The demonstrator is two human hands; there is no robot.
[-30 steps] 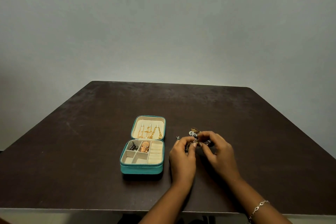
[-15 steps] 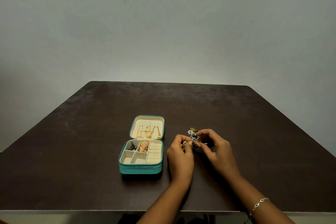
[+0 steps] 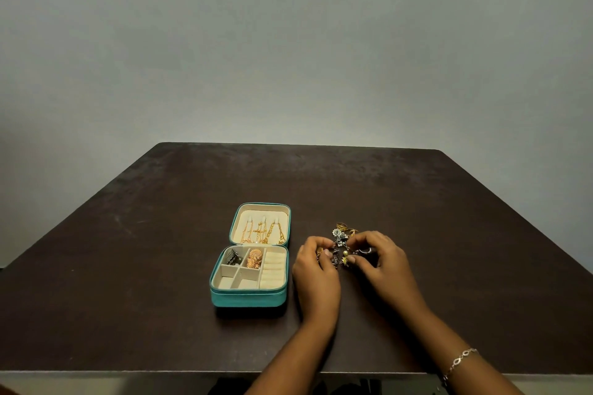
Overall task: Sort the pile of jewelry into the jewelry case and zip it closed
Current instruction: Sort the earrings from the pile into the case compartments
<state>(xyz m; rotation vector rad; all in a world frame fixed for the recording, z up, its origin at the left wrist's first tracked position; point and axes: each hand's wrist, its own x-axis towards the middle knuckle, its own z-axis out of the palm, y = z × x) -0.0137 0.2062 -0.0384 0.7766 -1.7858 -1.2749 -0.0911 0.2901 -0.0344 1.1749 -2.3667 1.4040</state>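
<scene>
A teal jewelry case [image 3: 247, 297] lies open on the dark table, with gold chains [image 3: 263, 232] hung in its lid. Its tray holds a dark piece [image 3: 233, 256] and a gold piece [image 3: 255, 259] in the rear compartments. To its right sits the small jewelry pile [image 3: 342, 236], with gold rings at the back. My left hand [image 3: 316, 276] and my right hand [image 3: 382, 266] meet over the pile, and both pinch a dark, ornate earring [image 3: 338, 252] between their fingertips. My right palm hides part of the pile.
The brown table [image 3: 160, 250] reaches back to a plain grey wall, and its front edge runs just below my forearms. A silver bracelet [image 3: 459, 361] circles my right wrist.
Both hands stay at the pile and have shifted slightly while working the dark earring between the fingertips. The case has not moved.
</scene>
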